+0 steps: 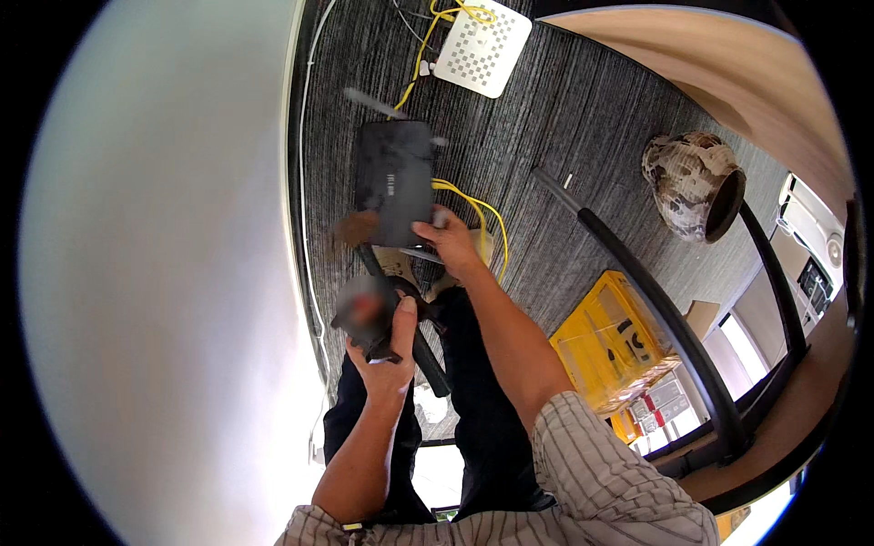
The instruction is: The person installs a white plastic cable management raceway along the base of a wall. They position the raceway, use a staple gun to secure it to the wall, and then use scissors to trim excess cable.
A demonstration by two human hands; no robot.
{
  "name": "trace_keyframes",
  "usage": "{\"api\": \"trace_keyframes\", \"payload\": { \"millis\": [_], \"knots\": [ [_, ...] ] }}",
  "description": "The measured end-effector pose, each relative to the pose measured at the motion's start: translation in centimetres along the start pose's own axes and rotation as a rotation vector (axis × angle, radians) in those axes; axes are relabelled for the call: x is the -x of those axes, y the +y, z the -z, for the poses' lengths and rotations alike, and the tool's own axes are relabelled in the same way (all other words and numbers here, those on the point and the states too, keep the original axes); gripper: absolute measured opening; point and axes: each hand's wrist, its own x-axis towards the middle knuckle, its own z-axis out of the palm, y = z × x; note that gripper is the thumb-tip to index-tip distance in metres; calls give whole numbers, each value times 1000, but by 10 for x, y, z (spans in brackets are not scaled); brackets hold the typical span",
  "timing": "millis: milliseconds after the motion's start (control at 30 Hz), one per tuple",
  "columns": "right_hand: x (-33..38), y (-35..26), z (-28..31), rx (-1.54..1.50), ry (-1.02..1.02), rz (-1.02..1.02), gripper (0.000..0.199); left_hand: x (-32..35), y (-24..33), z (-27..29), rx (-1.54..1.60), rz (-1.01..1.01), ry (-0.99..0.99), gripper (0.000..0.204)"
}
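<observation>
My left hand (387, 357) is closed around a black rounded object (360, 332) with a reddish patch; its kind is too blurred to tell. A dark green stick (433, 369) passes behind that hand, with a blurred brown tuft (355, 227) near its upper end. Whether the hand also grips the stick is hidden. My right hand (448, 238) holds the lower right corner of a flat black router (393, 177), thumb on top. The router has a pale antenna (375, 102) at its top edge. Yellow cables (487, 209) loop out from its right side.
A white box with a checkered vent (482, 55) lies on the grey carpet (546, 127) farther ahead. A pale wall (182, 227) stands left. To the right are a black metal leg (646, 309), a yellow crate (601, 350) and a brown-and-white patterned vase-like object (692, 182).
</observation>
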Motion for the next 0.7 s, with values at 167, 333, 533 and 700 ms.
{"api": "trace_keyframes", "payload": {
  "millis": [167, 333, 533, 700],
  "knots": [
    [-43, -31, -71, 58, -95, -70, 67, -8, -4, 13, -204, -171, 134, 30],
    [-72, -35, -101, 159, -159, -52, 70, -19, -2, 24, -203, -120, 162, 30],
    [-84, -14, -96, 535, 102, 186, 80, -21, 7, 18, -295, -192, 104, 27],
    [-51, 6, -79, 540, 76, 171, 68, -18, 12, 4, 10, -117, 66, 23]
  ]
}}
